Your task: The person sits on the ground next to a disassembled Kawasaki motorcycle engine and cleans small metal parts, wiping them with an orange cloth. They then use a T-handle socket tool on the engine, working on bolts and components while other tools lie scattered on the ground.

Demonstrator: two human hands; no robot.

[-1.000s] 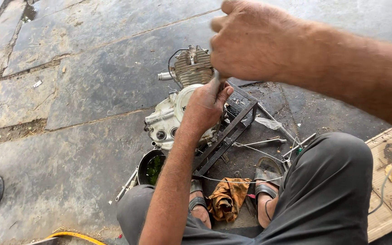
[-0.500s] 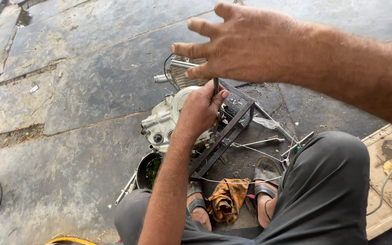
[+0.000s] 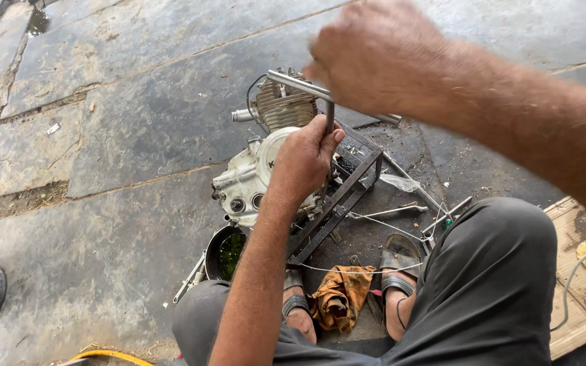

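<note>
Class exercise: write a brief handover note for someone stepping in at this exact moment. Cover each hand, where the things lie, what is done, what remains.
Left hand: gripping the shaft of the T-handle wrench, upright over the engine.
Right hand: blurred, on the wrench's crossbar.
Engine sits in a metal stand on the stone floor; small pan and orange rag lie near the feet.
Done: wrench seated.
Left: cannot tell how far the fastener has turned.

- Packages: none visible in the head view;
- Labels: none discernible on any item;
- Signs: none present;
- Screens: none present
</note>
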